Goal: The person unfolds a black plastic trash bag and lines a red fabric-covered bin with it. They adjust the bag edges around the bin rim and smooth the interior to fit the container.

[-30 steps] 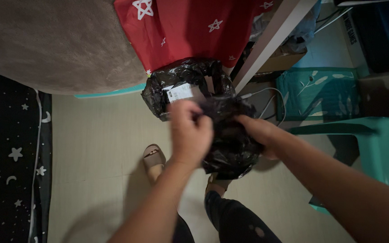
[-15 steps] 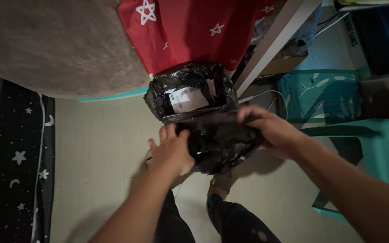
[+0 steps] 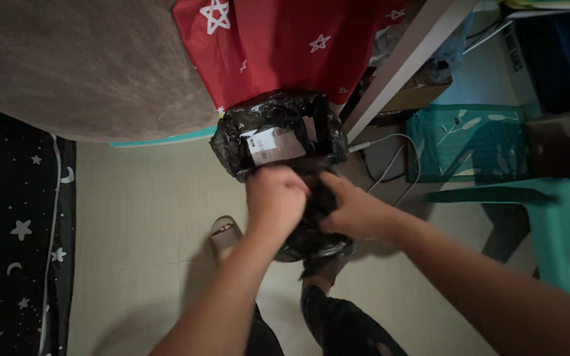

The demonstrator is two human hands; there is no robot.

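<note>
While half a second ago the hands stretched it wide, the head view now shows the left hand (image 3: 275, 198) and right hand (image 3: 354, 212) drawn together, each grip closed on the bunched black plastic bag (image 3: 311, 240). Just beyond them stands a bag-lined bin (image 3: 278, 125) with a white label (image 3: 273, 145); below, a sandalled foot (image 3: 224, 232) on the floor (image 3: 146, 217).

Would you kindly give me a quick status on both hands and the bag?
Left hand and right hand both gripping crumpled black bag. Lined bin just beyond. Nothing blocking.
</note>
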